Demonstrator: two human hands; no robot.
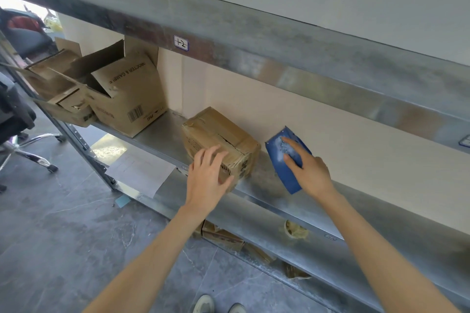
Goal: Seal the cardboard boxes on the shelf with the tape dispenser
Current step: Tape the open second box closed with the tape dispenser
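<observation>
Small closed cardboard box [220, 141] noted at frame centre on the metal shelf [256, 180], long axis running from lower right toward upper left; the left hand [207, 178] is spread loosely over its near corner, nothing clasped. The blue tape dispenser [284, 160] is gripped in the right hand [309, 168] just right of the box, apart from it, so a short leftward travel is judged needed. Open shelf lies right; open-flapped boxes [122, 91] stand upper left.
</observation>
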